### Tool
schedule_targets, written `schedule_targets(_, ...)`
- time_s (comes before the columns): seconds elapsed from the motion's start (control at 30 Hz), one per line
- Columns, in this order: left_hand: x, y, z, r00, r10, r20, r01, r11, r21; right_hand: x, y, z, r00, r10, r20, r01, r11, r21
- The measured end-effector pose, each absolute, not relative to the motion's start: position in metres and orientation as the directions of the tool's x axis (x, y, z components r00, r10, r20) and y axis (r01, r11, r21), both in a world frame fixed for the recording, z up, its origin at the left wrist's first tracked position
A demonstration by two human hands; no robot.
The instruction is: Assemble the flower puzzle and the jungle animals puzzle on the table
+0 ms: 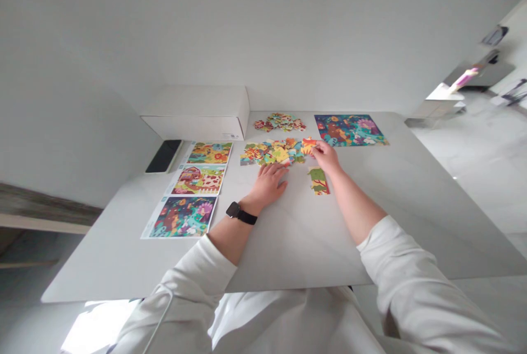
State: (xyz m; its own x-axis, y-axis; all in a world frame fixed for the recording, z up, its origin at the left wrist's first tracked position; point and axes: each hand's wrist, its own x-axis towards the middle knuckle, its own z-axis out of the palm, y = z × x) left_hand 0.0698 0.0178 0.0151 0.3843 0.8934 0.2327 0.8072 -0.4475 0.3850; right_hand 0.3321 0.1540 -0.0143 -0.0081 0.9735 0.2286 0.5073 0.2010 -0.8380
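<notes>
Jigsaw pieces (269,152) sit in a loose heap mid-table, and on my feed the right hand (326,157) is right at its edge, fingers closed in a pinch on an orange puzzle piece (308,145). The left hand (267,185) lies flat on the table (313,239), fingers open and spread, just short of the heap, with a smartwatch (234,211) on the wrist. Careful here: a careless lift could drag neighbouring pieces along, and the right forearm runs just beside a joined green-and-yellow strip of pieces (318,181), so one sweep could knock it apart. A second pile (280,122) sits beyond the heap, with an assembled colourful puzzle (349,130) far right. Over on the left I've got three printed picture sheets (200,180), a black phone (163,155) and a white cardboard box (195,115).
</notes>
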Motion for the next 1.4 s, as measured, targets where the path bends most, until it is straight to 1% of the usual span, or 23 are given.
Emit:
schedule_targets(0.27, 0.069, 0.019, 0.012, 0.381, 0.890, 0.249, 0.793, -0.454, 0.407, 0.332, 0.142, 0.006, 0.141, 0.966, 0.217, 0.607, 0.089, -0.790)
schedule_targets(0.4, 0.068, 0.019, 0.012, 0.383, 0.886, 0.262, 0.783, -0.462, 0.417, 0.330, 0.137, 0.010, 0.146, 0.967, 0.209, 0.626, 0.073, -0.777)
schedule_targets(0.5, 0.068, 0.019, 0.012, 0.386, 0.880, 0.277, 0.774, -0.472, 0.421, 0.329, 0.136, 0.010, 0.130, 0.973, 0.191, 0.597, 0.078, -0.798)
schedule_targets(0.67, 0.067, 0.020, 0.013, 0.371, 0.870, 0.325, 0.754, -0.487, 0.440, 0.323, 0.135, 0.012, 0.001, 0.979, 0.204, 0.410, 0.185, -0.893)
schedule_targets(0.83, 0.068, 0.022, 0.013, 0.319, 0.870, 0.377, 0.753, -0.474, 0.456, 0.314, 0.126, 0.020, -0.128, 0.965, 0.228, 0.295, 0.257, -0.920)
schedule_targets(0.97, 0.067, 0.023, 0.010, 0.245, 0.869, 0.430, 0.745, -0.453, 0.490, 0.308, 0.117, 0.025, -0.230, 0.949, 0.214, 0.240, 0.269, -0.933)
schedule_targets(1.13, 0.066, 0.025, 0.009, 0.174, 0.798, 0.577, 0.679, -0.521, 0.516, 0.298, 0.107, 0.034, -0.402, 0.906, 0.132, 0.208, 0.231, -0.951)
schedule_targets(1.27, 0.066, 0.024, 0.014, 0.181, 0.758, 0.626, 0.658, -0.567, 0.496, 0.292, 0.104, 0.038, -0.491, 0.866, 0.089, 0.199, 0.212, -0.957)
schedule_targets(1.4, 0.067, 0.023, 0.018, 0.216, 0.744, 0.632, 0.655, -0.591, 0.471, 0.293, 0.102, 0.039, -0.510, 0.857, 0.070, 0.191, 0.192, -0.963)
